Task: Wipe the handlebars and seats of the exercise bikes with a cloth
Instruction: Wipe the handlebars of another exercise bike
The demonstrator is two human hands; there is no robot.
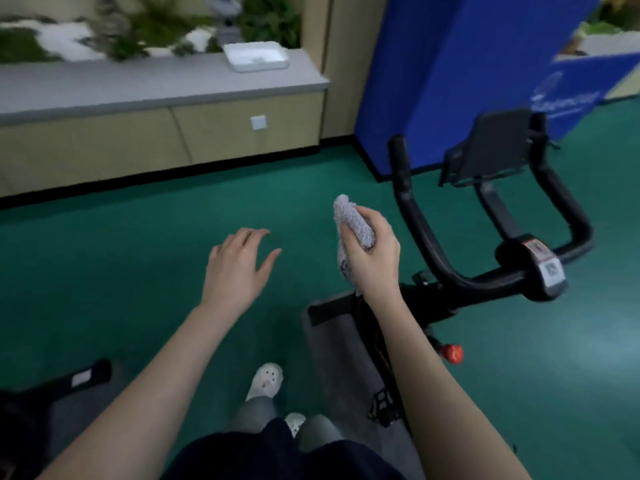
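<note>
Gripping a bunched grey cloth (353, 230), the right hand (372, 258) is curled shut around it, with one end of the cloth sticking up above the fingers and the other hanging below the palm. The left hand (239, 268) is beside it, open and empty, fingers spread and palm down over the green floor (138, 244).

Just to the right of the right hand, not touching it, stand the black handlebars (485, 237) of an exercise bike (433, 306). Their U shape opens away from the person: two long grips run forward from a crossbar near the hand, the nearer grip rising just beyond the cloth. A dark tablet holder (491, 150) sits between the grips at the far end. The stem cap (543, 265) carries small stickers, too blurred to read. A red knob (453, 353) shows low on the frame, below the right forearm.

Beyond the handlebars stands a blue panel (467, 71) with pale lettering that cannot be read. Ahead of the left hand, a grey surface (138, 84) holds a white tray (256, 57).
</note>
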